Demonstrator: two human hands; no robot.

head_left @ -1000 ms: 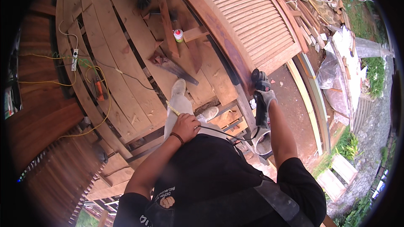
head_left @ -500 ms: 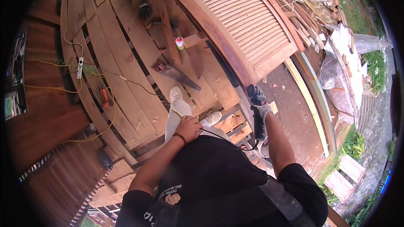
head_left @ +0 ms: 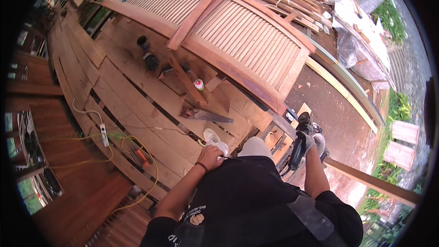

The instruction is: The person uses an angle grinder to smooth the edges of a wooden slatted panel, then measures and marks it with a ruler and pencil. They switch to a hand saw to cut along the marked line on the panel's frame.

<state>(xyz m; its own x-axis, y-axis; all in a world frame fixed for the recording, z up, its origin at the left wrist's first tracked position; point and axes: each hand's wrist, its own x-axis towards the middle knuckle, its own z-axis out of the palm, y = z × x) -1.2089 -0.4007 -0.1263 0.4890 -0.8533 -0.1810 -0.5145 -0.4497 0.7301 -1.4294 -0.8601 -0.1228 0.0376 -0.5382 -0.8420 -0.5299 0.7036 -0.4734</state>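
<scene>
My right hand [head_left: 311, 142], in a pale work glove, grips the body of a black angle grinder [head_left: 298, 152]. Its disc end points away from me, just past the near right corner of a louvred wooden shutter panel [head_left: 256, 41]. Bare and closed, my left hand [head_left: 210, 158] rests in front of my lap, holding a thin power cord [head_left: 234, 158]. Most of the cord is hidden by that hand and my dark shirt. A handsaw [head_left: 211, 117] lies on the planks ahead of my left hand, near a small white bottle with a red cap [head_left: 198, 84].
Wooden planks with gaps [head_left: 132, 96] form the deck. To the left lie a power strip [head_left: 104, 133], a yellow cord [head_left: 154, 164] and an orange-handled tool [head_left: 142, 156]. A black cup [head_left: 143, 42] stands farther off. Stacked timber [head_left: 270, 2] and plastic sheeting [head_left: 354, 36] lie beyond the panel.
My view has swung, showing more of the panels on the left. My right hand has drawn the grinder away from the panel corner. The left hand still holds the cord.
</scene>
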